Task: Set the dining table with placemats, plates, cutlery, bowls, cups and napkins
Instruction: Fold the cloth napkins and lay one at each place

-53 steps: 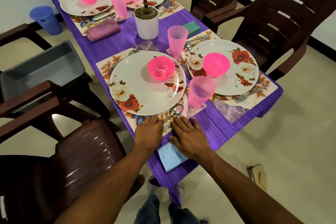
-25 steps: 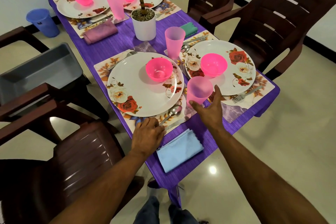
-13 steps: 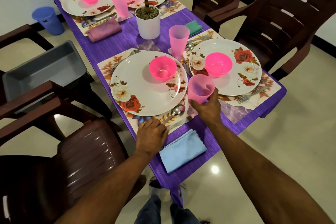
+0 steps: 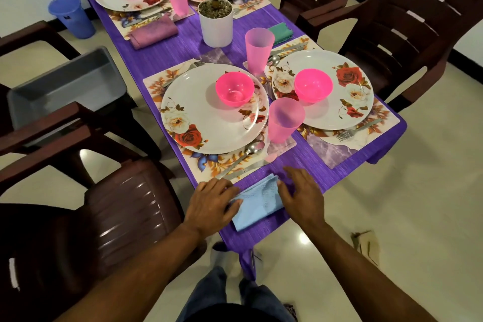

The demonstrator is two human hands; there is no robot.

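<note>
On the purple table (image 4: 167, 52) several places are laid with floral placemats, flowered plates, pink bowls and pink cups. At the nearest place a plate (image 4: 203, 117) carries a pink bowl (image 4: 235, 89). Right of that plate stands a pink cup (image 4: 285, 120), and a spoon (image 4: 248, 154) and knife (image 4: 245, 168) lie below it. A folded light blue napkin (image 4: 258, 201) lies at the table's near edge. My left hand (image 4: 211, 201) rests on its left corner. My right hand (image 4: 300, 193) touches its right edge with the thumb, fingers spread.
A white plant pot (image 4: 215, 23) stands mid-table. Brown plastic chairs surround the table, one at near left (image 4: 117, 217) and one at right (image 4: 407, 34). A grey tub (image 4: 70, 83) sits on a chair at left. A blue bucket (image 4: 70, 15) stands on the floor.
My right hand let go of the pink cup and came back to the blue napkin's right edge. My left hand slid from the placemat's edge onto the napkin's left corner.
</note>
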